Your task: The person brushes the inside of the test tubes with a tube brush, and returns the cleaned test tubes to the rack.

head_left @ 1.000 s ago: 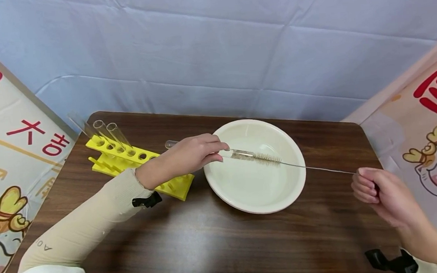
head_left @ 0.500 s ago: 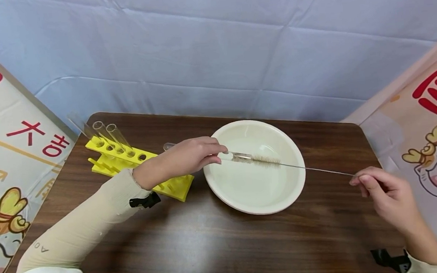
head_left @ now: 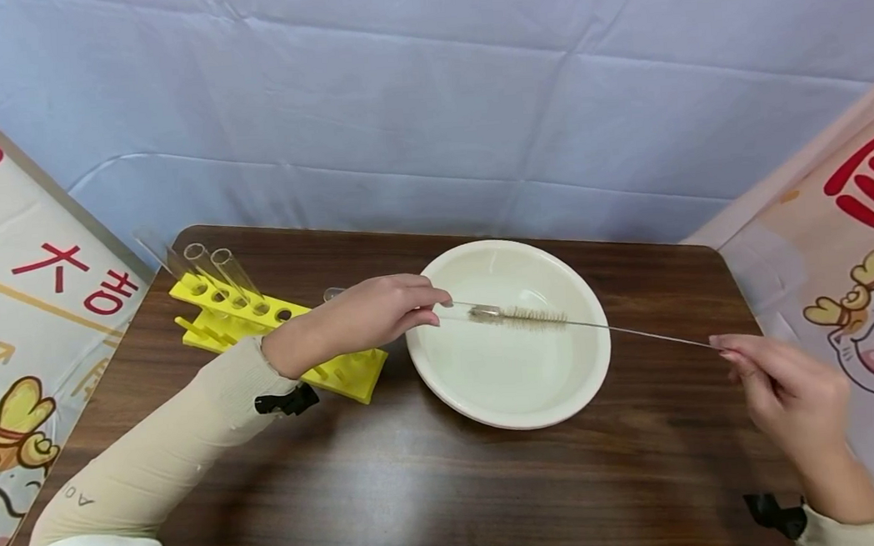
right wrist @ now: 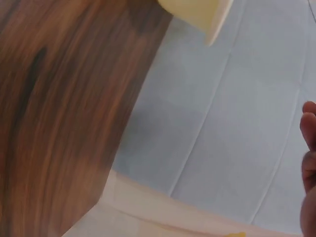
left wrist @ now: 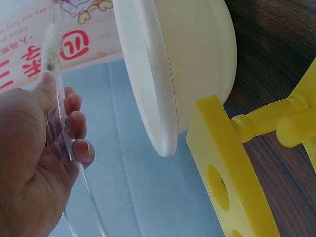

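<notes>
My left hand point(head_left: 375, 308) grips a clear glass test tube point(head_left: 458, 311) around its middle, tilted slightly down to the right, with the mouth over the white basin point(head_left: 517, 422). The tube's rounded end shows behind the hand. A test tube brush point(head_left: 536, 318) has its bristle tip inside the mouth, while most of its pale bristles lie outside. On the right, my right hand point(head_left: 797, 389) pinches the end of the brush's thin wire handle. In the left wrist view the thumb and fingers wrap the tube point(left wrist: 60, 118). Only fingertips of the right hand point(right wrist: 309, 148) show in its wrist view.
Left of the basin, a yellow test tube rack point(head_left: 357, 382) stands partly under the left forearm. Several glass test tubes point(head_left: 236, 273) lean in its left holes. Everything rests on a dark wood table point(head_left: 451, 498), with a pale blue cloth point(head_left: 426, 98) hanging behind.
My right hand has turned at the wire's end, changing from a curled fist to a thumb-and-finger pinch. The brush has slid slightly right, out of the tube. The left hand has barely moved.
</notes>
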Motion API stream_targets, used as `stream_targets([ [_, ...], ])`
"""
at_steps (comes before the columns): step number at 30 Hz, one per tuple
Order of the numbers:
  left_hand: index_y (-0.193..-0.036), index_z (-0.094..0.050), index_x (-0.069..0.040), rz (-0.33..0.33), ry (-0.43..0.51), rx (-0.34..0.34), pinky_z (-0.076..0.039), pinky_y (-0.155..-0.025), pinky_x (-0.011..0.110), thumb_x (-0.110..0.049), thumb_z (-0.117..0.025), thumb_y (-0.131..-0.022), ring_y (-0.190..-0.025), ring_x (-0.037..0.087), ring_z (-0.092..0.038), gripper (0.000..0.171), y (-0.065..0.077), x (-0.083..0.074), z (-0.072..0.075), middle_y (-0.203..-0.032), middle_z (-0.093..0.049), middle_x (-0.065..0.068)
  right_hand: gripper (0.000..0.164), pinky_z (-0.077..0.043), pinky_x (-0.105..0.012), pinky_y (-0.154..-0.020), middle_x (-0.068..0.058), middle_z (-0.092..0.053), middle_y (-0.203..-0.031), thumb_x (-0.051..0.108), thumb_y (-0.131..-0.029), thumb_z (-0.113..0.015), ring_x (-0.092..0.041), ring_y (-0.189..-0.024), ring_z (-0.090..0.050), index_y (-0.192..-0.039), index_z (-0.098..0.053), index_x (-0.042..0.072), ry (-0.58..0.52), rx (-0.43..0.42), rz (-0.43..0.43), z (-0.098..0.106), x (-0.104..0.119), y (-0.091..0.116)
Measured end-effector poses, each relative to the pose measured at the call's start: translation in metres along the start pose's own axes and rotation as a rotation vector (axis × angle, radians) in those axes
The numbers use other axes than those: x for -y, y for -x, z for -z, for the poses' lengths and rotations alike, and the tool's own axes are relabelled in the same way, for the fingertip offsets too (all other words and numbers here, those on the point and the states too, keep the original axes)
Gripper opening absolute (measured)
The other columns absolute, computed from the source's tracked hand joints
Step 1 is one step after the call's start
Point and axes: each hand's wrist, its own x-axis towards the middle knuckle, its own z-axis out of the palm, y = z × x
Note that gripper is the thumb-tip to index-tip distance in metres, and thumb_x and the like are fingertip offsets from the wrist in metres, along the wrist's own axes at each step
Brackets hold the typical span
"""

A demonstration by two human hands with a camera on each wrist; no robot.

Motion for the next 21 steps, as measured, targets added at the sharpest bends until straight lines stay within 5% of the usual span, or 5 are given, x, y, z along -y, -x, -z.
stream_targets([
  [4,-0.128,-0.068,-0.004,0.0,0.004,0.003,-0.055,-0.089,0.03,-0.019,-0.062,-0.103,-0.097,0.017,-0.066,0.03,0.0,0.001,-0.001,-0.118,-0.069,0.007,0.047,-0.043,-0.004,-0.087,-0.022,-0.07,-0.071,0.034,-0.101,-0.065,-0.005,-0.067,-0.066,-0.082,-0.075,-0.007,0.158,-0.119,0.1,-0.006,-0.006,0.007],
  [8,-0.128,-0.068,-0.004,-0.001,0.0,0.008,-0.055,-0.089,0.03,-0.019,-0.062,-0.104,-0.097,0.017,-0.067,0.03,0.0,0.0,-0.001,-0.118,-0.07,0.007,0.042,-0.057,-0.029,-0.072,-0.016,-0.073,-0.073,0.036,-0.101,-0.065,-0.039,-0.05,-0.057,-0.085,-0.079,0.0,0.317,-0.248,0.198,-0.01,-0.01,0.011],
  [11,-0.128,-0.068,-0.005,0.0,-0.002,0.012,-0.055,-0.089,0.03,-0.019,-0.062,-0.104,-0.097,0.017,-0.067,0.029,0.0,0.0,-0.001,-0.118,-0.07,0.008,0.038,-0.044,-0.048,-0.054,-0.014,-0.075,-0.077,0.036,-0.101,-0.065,-0.043,-0.047,-0.054,-0.087,-0.08,0.003,0.379,-0.306,0.25,-0.011,-0.01,0.012],
  [15,-0.128,-0.068,-0.005,-0.003,-0.002,0.016,-0.056,-0.089,0.03,-0.019,-0.061,-0.104,-0.097,0.018,-0.067,0.029,0.0,0.002,-0.002,-0.117,-0.07,0.009,0.033,-0.035,-0.052,-0.048,-0.013,-0.075,-0.079,0.033,-0.101,-0.066,-0.044,-0.046,-0.053,-0.09,-0.081,0.005,0.404,-0.348,0.285,-0.012,-0.009,0.011],
  [21,-0.128,-0.068,-0.004,-0.01,0.005,0.011,-0.055,-0.088,0.03,-0.019,-0.062,-0.104,-0.095,0.017,-0.067,0.029,0.0,0.001,-0.002,-0.116,-0.07,0.008,0.026,-0.037,-0.053,-0.05,-0.013,-0.076,-0.08,0.026,-0.098,-0.07,-0.044,-0.048,-0.056,-0.088,-0.081,0.005,0.407,-0.394,0.278,-0.012,-0.011,0.012],
])
